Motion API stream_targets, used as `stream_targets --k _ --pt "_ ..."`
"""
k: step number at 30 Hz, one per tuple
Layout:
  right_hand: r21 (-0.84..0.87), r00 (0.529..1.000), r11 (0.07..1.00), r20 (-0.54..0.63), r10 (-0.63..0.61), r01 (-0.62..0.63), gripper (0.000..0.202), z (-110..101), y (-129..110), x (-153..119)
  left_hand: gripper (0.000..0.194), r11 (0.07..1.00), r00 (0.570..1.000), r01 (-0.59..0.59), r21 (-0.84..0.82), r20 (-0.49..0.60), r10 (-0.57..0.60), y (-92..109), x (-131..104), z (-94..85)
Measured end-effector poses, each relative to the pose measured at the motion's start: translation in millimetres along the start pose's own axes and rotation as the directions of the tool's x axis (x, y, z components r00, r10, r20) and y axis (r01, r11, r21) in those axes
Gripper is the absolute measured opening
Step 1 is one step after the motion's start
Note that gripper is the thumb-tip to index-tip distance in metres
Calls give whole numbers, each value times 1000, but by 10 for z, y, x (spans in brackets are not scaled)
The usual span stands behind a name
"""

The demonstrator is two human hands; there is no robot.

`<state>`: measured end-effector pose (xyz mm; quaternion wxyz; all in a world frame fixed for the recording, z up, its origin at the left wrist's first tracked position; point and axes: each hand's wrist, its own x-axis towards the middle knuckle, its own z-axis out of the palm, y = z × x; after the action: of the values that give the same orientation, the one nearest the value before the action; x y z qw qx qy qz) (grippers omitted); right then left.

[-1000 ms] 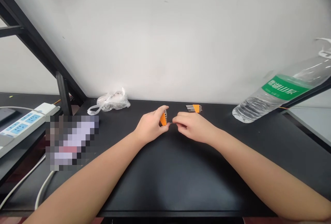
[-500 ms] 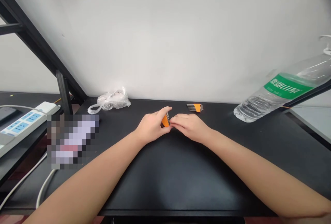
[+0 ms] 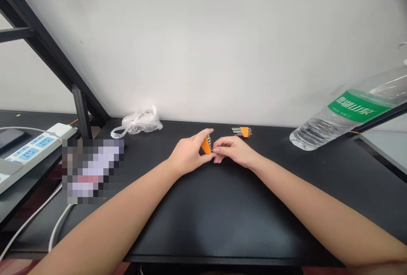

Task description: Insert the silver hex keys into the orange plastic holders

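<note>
My left hand (image 3: 190,152) is wrapped round an orange hex key holder (image 3: 207,146), with silver hex keys showing along its right side. Much of the holder is hidden behind the thumb and fingers. From the right, my right hand (image 3: 233,150) meets it, thumb and forefinger pinched on the end of a hex key at the holder's lower right edge. Behind my right hand, a second hex key set (image 3: 244,131) in an orange holder lies flat on the black table (image 3: 203,215).
A large water bottle (image 3: 343,114) with a green label stands at the right. Back left lies a clear plastic bag (image 3: 141,120). A blurred-out object (image 3: 95,169) and a white power strip (image 3: 34,150) with cables are at the left. A pale wall (image 3: 203,46) rises behind.
My right hand's fingers have shifted from lying close together over the holder's edge to a pinch there, with the wrist turned. The holder in my left hand is tilted slightly differently.
</note>
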<state>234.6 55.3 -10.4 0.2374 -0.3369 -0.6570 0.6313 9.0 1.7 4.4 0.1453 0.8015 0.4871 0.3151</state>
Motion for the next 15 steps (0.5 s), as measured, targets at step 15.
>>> stream_targets --k 15 --pt "-47 999 999 48 -12 14 31 -5 -22 -27 66 999 999 -45 4 25 44 -30 17 6"
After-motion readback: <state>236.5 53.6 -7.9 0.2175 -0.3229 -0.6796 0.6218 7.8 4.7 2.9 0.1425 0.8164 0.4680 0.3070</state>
